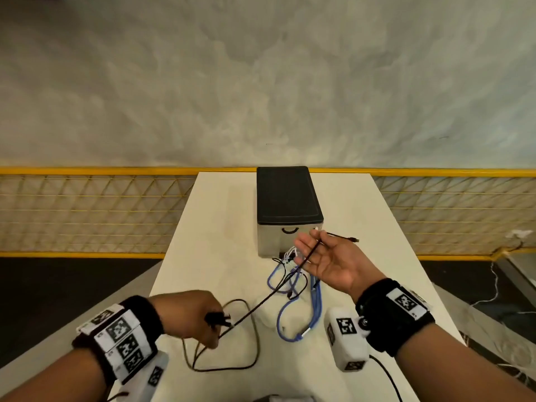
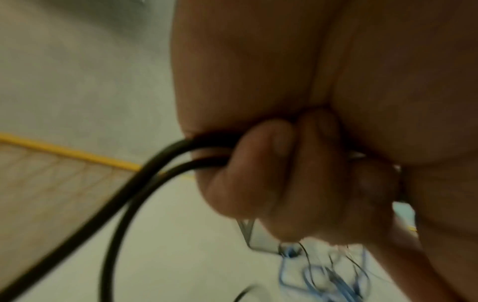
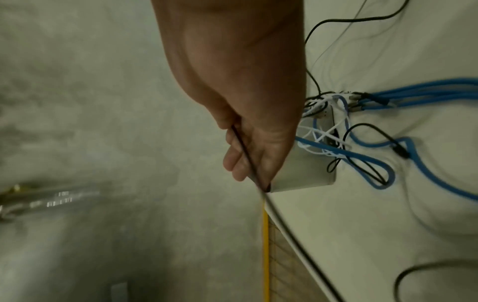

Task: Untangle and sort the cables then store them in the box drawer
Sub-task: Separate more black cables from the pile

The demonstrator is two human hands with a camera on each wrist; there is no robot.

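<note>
My left hand [image 1: 203,317] grips loops of a black cable [image 1: 261,303] near the table's front, fingers [image 2: 258,173] curled round two strands [image 2: 129,194]. From there the cable runs taut up to my right hand [image 1: 327,256], held palm up in front of the box drawer [image 1: 287,198]. There the thumb pinches the black cable [image 3: 248,157] against the fingers, and its plug end [image 1: 355,240] sticks out to the right. A tangle of blue cables [image 1: 316,300], white cables [image 1: 290,253] and thin black ones lies between my hands and the box. The drawer front [image 1: 275,239] is shut.
The white table [image 1: 217,227] is narrow, with a yellow mesh fence [image 1: 87,213] behind and to both sides. More of the black cable loops on the table at the front [image 1: 252,343]. Loose wires lie on the floor at the right [image 1: 493,285].
</note>
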